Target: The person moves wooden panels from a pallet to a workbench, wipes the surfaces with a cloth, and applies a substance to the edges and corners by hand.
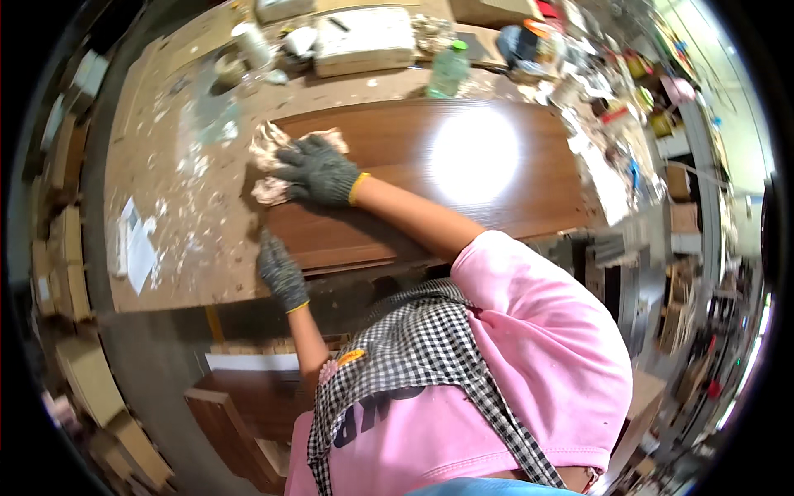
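A glossy dark-brown wood-grain panel (389, 157) lies on the worktable, with a bright light reflected in its surface. On its left end my right hand (318, 171), in a grey knit glove with a yellow cuff, presses a crumpled beige cloth (266, 147) down. The cloth bunches out past the fingers and over the panel's edge. My left hand (283, 271), gloved alike, holds the panel at its near left corner. Its fingers point away from me along the edge, and the thumb is not plainly seen. Beneath the panel's near edge, another board edge shows.
The brown worktable (165, 273) is spotted with white residue. Along its back stand a white block (364, 41), a green-capped bottle (449, 70) and a white cylinder (251, 45). Clutter fills the right end. White paper (139, 252) lies at left; brown boards (248, 405) stand below.
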The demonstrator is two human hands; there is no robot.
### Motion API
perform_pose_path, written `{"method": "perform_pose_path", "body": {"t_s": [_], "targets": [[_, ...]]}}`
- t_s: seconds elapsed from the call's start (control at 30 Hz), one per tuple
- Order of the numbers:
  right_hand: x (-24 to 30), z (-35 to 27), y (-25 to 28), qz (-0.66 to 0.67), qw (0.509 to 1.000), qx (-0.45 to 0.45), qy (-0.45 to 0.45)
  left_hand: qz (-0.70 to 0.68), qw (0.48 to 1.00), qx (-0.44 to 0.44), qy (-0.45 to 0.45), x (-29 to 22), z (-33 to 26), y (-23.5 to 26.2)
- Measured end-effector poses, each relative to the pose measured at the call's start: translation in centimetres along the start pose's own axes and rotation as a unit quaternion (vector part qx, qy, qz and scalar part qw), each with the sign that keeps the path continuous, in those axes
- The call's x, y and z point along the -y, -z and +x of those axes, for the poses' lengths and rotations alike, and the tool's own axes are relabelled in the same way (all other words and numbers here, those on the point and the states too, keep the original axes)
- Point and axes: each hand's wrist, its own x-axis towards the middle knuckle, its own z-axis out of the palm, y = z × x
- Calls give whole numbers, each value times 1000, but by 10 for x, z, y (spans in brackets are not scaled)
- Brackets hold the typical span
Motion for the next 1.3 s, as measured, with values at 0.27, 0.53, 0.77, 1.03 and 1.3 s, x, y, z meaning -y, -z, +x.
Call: {"method": "perform_pose_path", "body": {"t_s": [0.27, 0.53, 0.77, 1.03, 1.3], "targets": [[-232, -293, 281, -456, 827, 86, -318, -68, 997, -4, 38, 14, 11, -14], [-149, -262, 320, -173, 836, 63, -517, -30, 999, 26, 17, 11, 14, -8], [25, -207, 221, -45, 986, 47, -155, 54, 998, -2, -24, 58, 22, 10], [-35, -460, 385, -269, 635, -31, -724, 90, 996, 12, 6, 34, 16, 4], [-105, -378, 333, -322, 846, -91, -416, 276, 947, 48, -157, 59, 25, 10]]}}
